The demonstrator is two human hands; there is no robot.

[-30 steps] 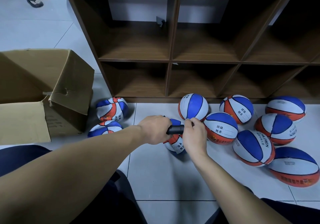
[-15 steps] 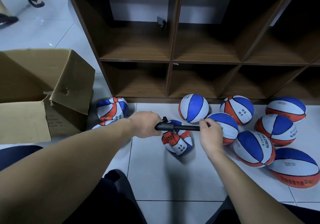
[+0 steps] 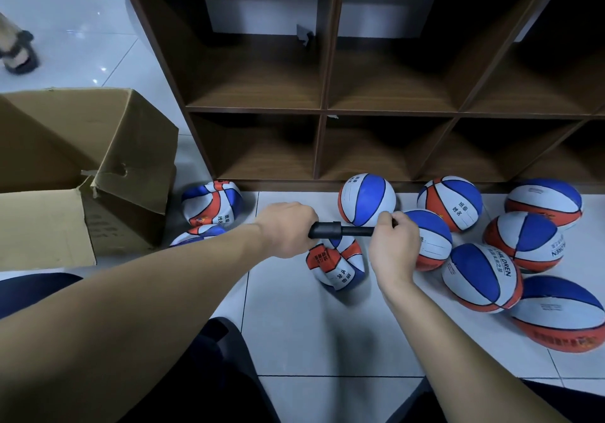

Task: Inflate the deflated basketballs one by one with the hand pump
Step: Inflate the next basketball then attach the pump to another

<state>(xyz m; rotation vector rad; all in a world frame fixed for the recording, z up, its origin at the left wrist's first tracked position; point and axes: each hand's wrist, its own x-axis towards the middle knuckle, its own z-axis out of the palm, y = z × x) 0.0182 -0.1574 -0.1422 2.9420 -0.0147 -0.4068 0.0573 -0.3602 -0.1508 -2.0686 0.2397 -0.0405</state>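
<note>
A black hand pump [image 3: 340, 230] lies level above a crumpled, deflated red, white and blue basketball [image 3: 337, 265] on the floor tiles. My left hand [image 3: 286, 226] grips the pump's barrel end. My right hand [image 3: 394, 242] grips the handle end, with the rod drawn partly out between the hands. Two more deflated balls [image 3: 212, 204] lie at the left by the box. Several round, inflated balls [image 3: 366, 198] are grouped at the right.
An open cardboard box [image 3: 98, 147] stands at the left. A dark wooden cubby shelf [image 3: 324, 111] rises right behind the balls. My knees frame the bottom edge. Another person's sandalled foot [image 3: 18, 55] is at the far left.
The pump was pulled out long half a second ago as my hands moved apart; now the right hand has come back a little toward the left and the rod is shorter.
</note>
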